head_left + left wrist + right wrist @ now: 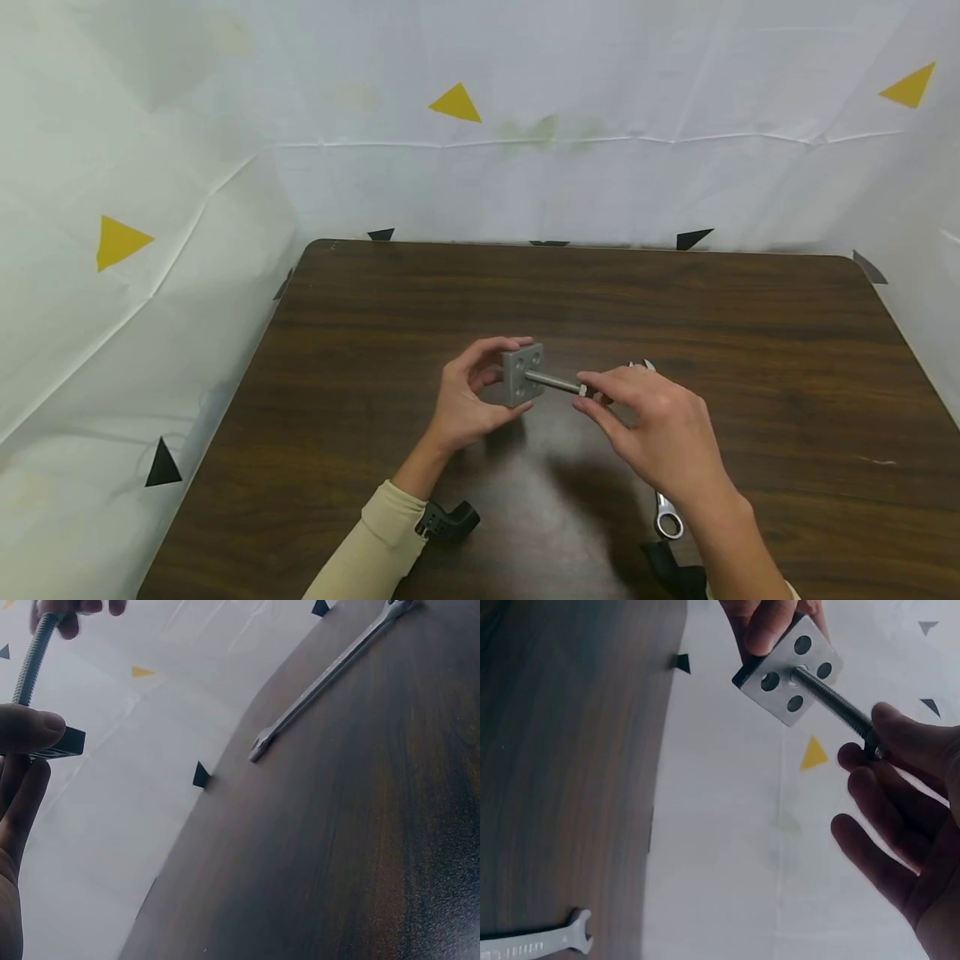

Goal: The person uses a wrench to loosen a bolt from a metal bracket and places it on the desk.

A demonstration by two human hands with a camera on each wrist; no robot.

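My left hand [468, 398] grips a small square grey metal block [522, 374] with several holes in its face, thumb and fingers round its edges, a little above the dark wooden table [375, 333]. A long threaded bolt [553, 382] sticks out of the block's middle toward the right. My right hand [652, 421] pinches the bolt's head between thumb and forefinger. The right wrist view shows the block [789, 671], the bolt [832, 699] and the pinching fingertips [889, 724]. The left wrist view shows the bolt [30, 664] rising from the block's edge [60, 744].
A silver combination wrench [666, 517] lies on the table under my right forearm, seen whole in the left wrist view [330, 675]. Black wrist straps [447, 522] show on both arms. White sheeting with yellow triangles [454, 103] walls the table on three sides.
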